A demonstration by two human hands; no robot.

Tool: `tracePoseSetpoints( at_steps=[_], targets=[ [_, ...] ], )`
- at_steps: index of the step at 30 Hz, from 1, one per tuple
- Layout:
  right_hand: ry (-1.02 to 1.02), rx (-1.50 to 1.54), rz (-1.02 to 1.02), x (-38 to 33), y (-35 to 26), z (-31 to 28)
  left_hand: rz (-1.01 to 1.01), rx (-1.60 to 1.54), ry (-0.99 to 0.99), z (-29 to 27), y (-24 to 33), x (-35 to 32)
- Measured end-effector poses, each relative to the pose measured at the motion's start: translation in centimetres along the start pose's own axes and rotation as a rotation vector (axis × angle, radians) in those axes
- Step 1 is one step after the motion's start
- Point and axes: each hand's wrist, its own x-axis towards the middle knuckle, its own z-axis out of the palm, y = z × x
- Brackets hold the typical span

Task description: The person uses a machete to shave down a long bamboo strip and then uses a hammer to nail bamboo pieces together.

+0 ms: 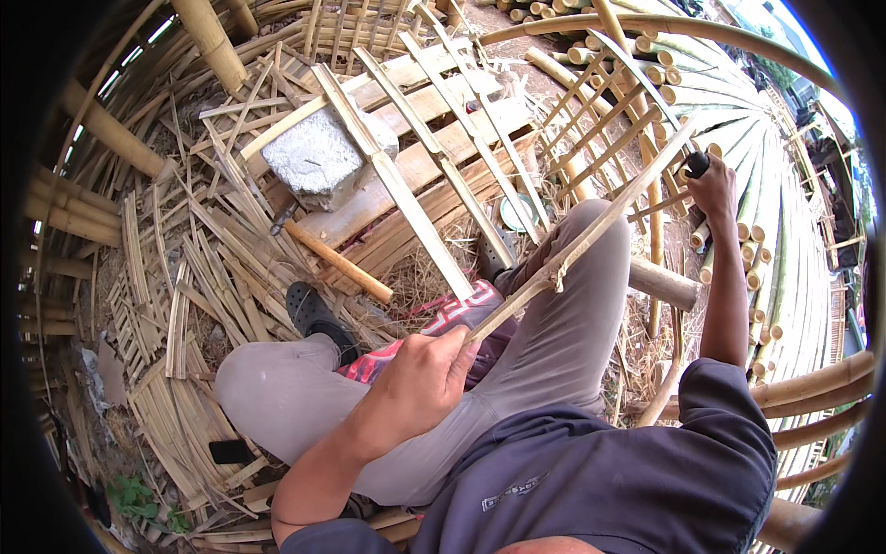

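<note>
My left hand (420, 380) is closed round the lower end of a split bamboo strip (526, 300), which slants up to the right across my raised right knee. A rough node juts from the strip near that knee. Out to the right, my right hand (714, 191) grips the black handle of a long knife (698, 164). Its narrow, curved blade appears to reach up and left, partly behind the strip's far end. Whether blade and strip touch, I cannot tell.
Several bamboo slats (406, 198) lean over wooden planks (425, 203) beside a grey stone block (314, 157). A hammer (340, 263) lies before them. Bamboo offcuts (208, 286) cover the left ground, with a dark phone-like slab (231, 451). Bamboo poles (729, 120) are stacked at right.
</note>
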Motion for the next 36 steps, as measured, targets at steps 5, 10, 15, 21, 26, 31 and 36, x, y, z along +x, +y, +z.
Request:
tracePoseSetpoints(
  at_steps=[5,10,15,21,26,31,36],
  targets=[
    [0.168,0.17,0.014,-0.4,7.4,2.4,-0.026,-0.058,0.189,-1.4,1.0,-0.2],
    [0.024,0.498,0.146,-2.0,3.6,2.9,-0.2,0.022,0.162,-2.1,1.1,0.6],
    [0.071,0.664,-0.205,-4.4,-2.2,3.6,-0.174,-0.023,0.107,-1.9,1.3,1.9],
    [-0.069,0.775,-0.453,-9.3,-11.2,1.6,-0.118,-0.128,0.155,-0.6,0.7,3.2],
    [-0.17,0.819,-0.536,-10.9,-15.4,-0.2,-0.172,-0.256,0.181,-0.5,1.1,3.6],
    [-0.158,0.79,-0.553,-11.5,-17.0,-0.5,-0.063,-0.039,0.252,-0.4,0.2,3.7],
    [-0.199,0.751,-0.582,-11.7,-18.0,-1.5,0.012,0.112,0.304,-0.2,0.6,3.6]
  ],
)
